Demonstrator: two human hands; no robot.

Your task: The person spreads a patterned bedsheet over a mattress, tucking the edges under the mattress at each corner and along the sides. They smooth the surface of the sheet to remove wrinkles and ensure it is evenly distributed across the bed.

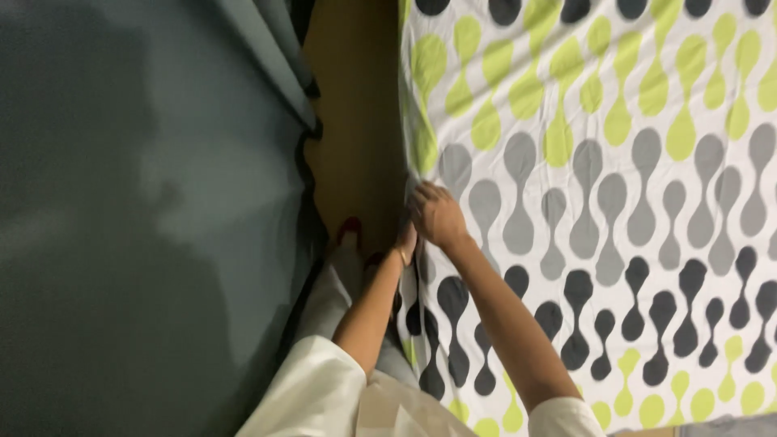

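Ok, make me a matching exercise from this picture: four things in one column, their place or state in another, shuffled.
Things:
1. right hand
2. left hand
3. curtain
4. sheet

Places or states:
A. hangs on the far left, grey
B. flat on top of the patterned cloth
C. spread out, white with green, grey and black shapes
D. down at the cloth's edge, partly hidden

Pairs: 1-B, 2-D, 3-A, 4-C

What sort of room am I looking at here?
Most likely a bedroom: a patterned bedsheet covers a bed, the hands, right and left, work at its edge, and a grey curtain hangs beside a narrow brown floor strip.
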